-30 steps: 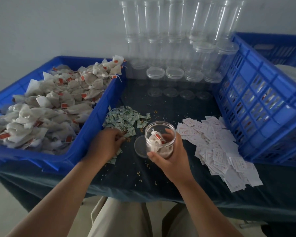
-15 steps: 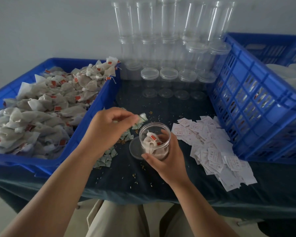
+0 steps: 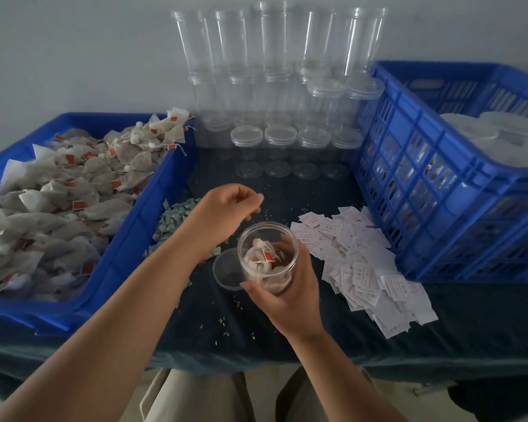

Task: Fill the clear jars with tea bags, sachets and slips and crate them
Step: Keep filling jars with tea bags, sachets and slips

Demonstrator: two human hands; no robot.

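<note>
Toward the front edge of the bench (image 3: 214,315), the right hand (image 3: 287,296) gripped an open jar (image 3: 266,224) containing tea bags (image 3: 262,260), the left hand (image 3: 223,213) hovering just above it, fingers (image 3: 250,197) curled, any hold indeterminable.

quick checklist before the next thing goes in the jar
1. Jar held firmly: the right hand grips it, mouth up. Ok.
2. Mouth uncovered: the lid lies on the cloth beside the jar. Ok.
3. Tea bags already inside: ok.
4. Left hand lined up: it is above and just behind the mouth, not over it. Not ok.
5. Left hand loaded: the fingers are curled and what they hold is hidden. Cannot tell.
6. Slips within reach: the pile lies right of the jar. Ok.
</note>
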